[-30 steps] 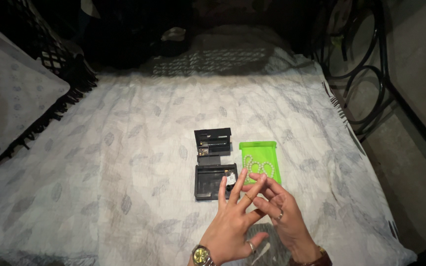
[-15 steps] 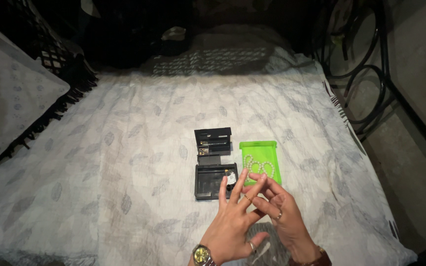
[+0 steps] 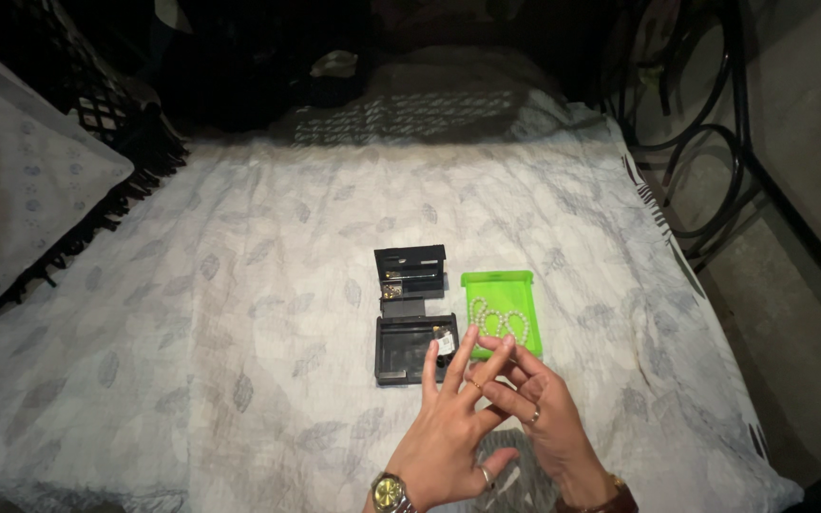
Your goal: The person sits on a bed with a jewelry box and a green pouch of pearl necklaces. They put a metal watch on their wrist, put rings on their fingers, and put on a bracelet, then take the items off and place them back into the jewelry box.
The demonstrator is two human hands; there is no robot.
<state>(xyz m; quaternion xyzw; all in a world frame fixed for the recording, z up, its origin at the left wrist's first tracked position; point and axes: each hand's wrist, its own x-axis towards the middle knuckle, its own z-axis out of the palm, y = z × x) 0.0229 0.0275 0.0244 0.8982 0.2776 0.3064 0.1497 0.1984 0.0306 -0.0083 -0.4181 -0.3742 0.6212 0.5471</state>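
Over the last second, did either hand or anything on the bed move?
Almost nothing changed. The left hand stays spread, fingers up, while the right hand keeps its fingertips at the left hand's ring finger; neither has visibly shifted. The open black case and the green tray with its pearl strand lie where they were on the leaf-print sheet.

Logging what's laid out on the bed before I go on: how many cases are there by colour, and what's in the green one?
Black open cases: 2, the upper and the lower
Green tray: 1
White bead strand in the green tray: 1, as far as the view shows
Total: 4
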